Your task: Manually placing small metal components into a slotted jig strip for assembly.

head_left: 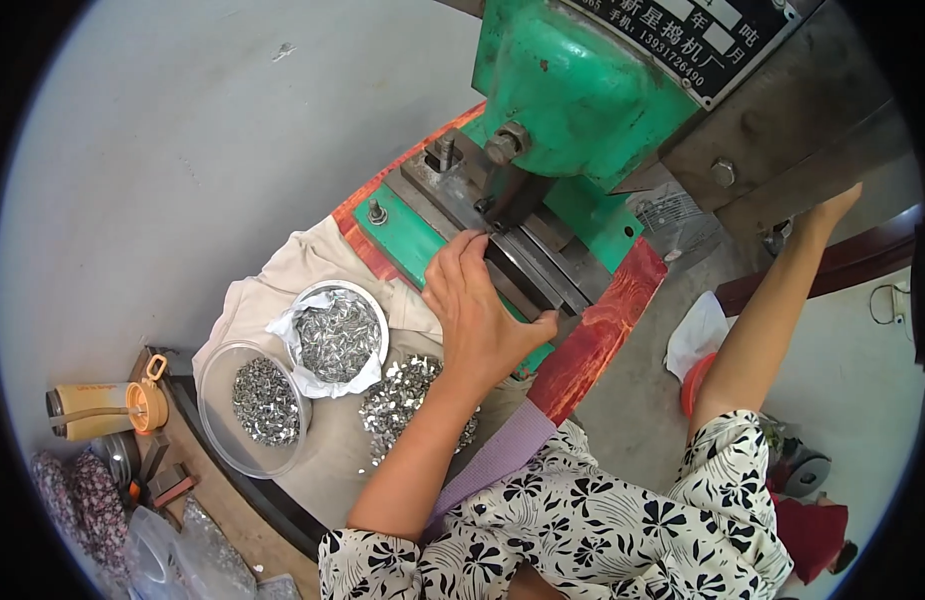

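Observation:
My left hand (477, 315) rests on the steel die plates (542, 270) of a green press (572, 90), fingertips bunched at the slot under the ram. Whether a piece is pinched between them is hidden. My right arm stretches up to the right, and my right hand (832, 208) reaches behind the press's grey metal frame (782, 130), mostly hidden. A loose pile of small shiny metal pieces (402, 395) lies on a beige cloth (282, 270) just under my left wrist.
Left of the pile stand a white bowl (357, 290) and a clear plastic tub (217, 440), both holding metal pieces. A red wooden board (602, 325) edges the press bed. A beige bottle with an orange lid (102, 405) lies at far left. A white rag (697, 330) sits right.

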### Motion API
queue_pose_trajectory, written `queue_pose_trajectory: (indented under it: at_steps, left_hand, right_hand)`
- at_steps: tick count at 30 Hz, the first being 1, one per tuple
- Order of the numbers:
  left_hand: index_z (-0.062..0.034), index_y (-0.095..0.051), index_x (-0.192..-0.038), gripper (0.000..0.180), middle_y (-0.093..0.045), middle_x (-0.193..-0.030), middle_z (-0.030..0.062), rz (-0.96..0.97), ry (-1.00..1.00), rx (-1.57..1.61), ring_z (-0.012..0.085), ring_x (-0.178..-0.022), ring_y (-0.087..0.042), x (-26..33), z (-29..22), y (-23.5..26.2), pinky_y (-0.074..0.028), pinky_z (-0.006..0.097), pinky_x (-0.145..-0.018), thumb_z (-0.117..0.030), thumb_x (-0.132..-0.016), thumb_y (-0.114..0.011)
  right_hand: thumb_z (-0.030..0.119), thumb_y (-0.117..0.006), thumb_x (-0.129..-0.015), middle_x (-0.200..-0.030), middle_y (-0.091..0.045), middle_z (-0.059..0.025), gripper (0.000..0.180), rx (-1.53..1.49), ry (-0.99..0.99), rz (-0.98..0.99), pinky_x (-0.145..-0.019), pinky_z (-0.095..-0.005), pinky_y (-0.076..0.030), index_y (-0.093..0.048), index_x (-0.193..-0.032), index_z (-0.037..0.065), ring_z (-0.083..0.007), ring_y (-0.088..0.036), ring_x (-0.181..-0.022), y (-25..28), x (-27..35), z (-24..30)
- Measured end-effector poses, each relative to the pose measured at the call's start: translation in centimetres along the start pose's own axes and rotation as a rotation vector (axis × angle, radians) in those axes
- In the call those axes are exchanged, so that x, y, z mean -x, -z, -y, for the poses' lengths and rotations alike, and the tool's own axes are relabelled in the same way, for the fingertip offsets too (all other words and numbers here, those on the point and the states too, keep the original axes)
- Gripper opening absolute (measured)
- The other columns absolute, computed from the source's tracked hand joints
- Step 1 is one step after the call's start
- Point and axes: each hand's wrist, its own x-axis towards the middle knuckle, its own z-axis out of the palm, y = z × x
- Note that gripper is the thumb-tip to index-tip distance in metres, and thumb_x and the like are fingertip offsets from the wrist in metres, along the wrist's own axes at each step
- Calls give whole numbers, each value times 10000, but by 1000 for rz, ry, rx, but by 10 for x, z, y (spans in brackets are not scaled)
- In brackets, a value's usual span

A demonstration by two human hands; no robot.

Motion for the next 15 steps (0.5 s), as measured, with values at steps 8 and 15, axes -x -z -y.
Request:
queue_pose_trajectory:
  at_steps: [8,15]
  left_hand:
    - [6,-366,-1392,1009,-389,-1389,183,72,-10,61,386,-1283,-357,8,10,13,-313,493,-1062,-210,-576,-920]
    - [-13,-396,-1387,831,-431,-1315,222,15,-85,184,421,-1214,-414,36,2,23,-345,504,-1044,-152,-680,-811]
  right_hand:
    - [176,-574,-1008,-1241,-568,-114,338,19,-188,116,-956,-304,-421,-549,-1272,-33,-180,-548,-1105,-11,195,-1]
    - [127,-591,-959,-861,-639,-27,219,-37,-489,1072,-672,-250,-460,-637,-1079,-50,-74,-554,-740,-41,221,51]
